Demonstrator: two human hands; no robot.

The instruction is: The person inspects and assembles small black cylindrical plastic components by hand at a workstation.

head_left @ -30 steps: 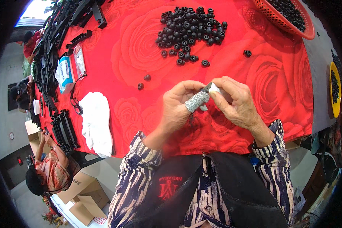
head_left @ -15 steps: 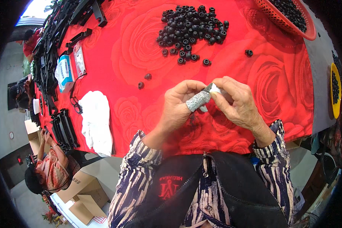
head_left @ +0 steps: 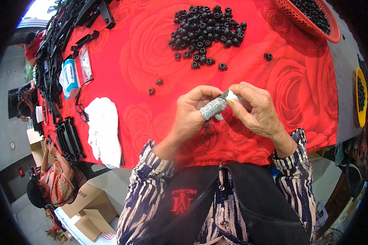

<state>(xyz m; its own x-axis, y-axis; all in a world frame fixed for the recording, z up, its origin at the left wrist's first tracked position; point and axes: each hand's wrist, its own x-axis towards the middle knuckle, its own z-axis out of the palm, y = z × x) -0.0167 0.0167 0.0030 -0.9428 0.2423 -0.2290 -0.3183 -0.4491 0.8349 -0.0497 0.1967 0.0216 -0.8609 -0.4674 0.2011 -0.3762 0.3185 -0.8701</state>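
My left hand [head_left: 191,115] and my right hand [head_left: 255,110] meet above the near edge of a red rose-patterned tablecloth [head_left: 147,53]. A speckled grey guard [head_left: 213,108] covers the left thumb. Between the fingertips of both hands sits a small piece [head_left: 227,95], dark at one end and white at the other; which hand carries it I cannot tell. A heap of small black ring-shaped parts [head_left: 206,32] lies further out on the cloth, with a few strays [head_left: 155,86] nearer the left hand.
A red mesh basket [head_left: 310,24] of black parts stands at the far right, a yellow bowl [head_left: 360,97] beyond the right edge. A white cloth [head_left: 103,130], a blue-white packet [head_left: 69,77] and long black parts [head_left: 69,141] lie left. Another person [head_left: 55,183] sits beside cardboard boxes [head_left: 90,204].
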